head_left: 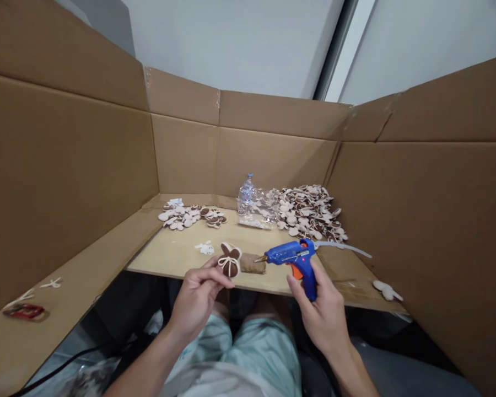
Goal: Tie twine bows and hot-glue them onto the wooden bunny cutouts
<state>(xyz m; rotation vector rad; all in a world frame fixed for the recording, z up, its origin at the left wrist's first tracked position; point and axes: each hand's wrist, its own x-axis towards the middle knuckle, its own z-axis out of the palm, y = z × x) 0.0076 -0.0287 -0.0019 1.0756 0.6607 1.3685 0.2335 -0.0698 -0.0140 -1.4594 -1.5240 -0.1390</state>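
Note:
My left hand [198, 292] pinches a small brown and white felt piece [230, 262] with a cream bow on its front. A blue glue gun [291, 253] with an orange trigger is in my right hand [324, 309], its nozzle pointing left toward the felt piece but apart from it. Below the nozzle a small brown block [253, 263] lies on the board. A translucent glue stick [347, 246] sticks out from the gun's back. Just behind my left hand lie small white pieces [204, 247].
At the back right is a large pile of felt pieces [310, 212], beside a plastic bag [258, 209] and a bottle [248, 190]. A smaller felt pile [182, 216] lies back left. Red cutter [25, 311] at far left; one white piece [387, 290] at right. Cardboard walls [273, 160] surround the board.

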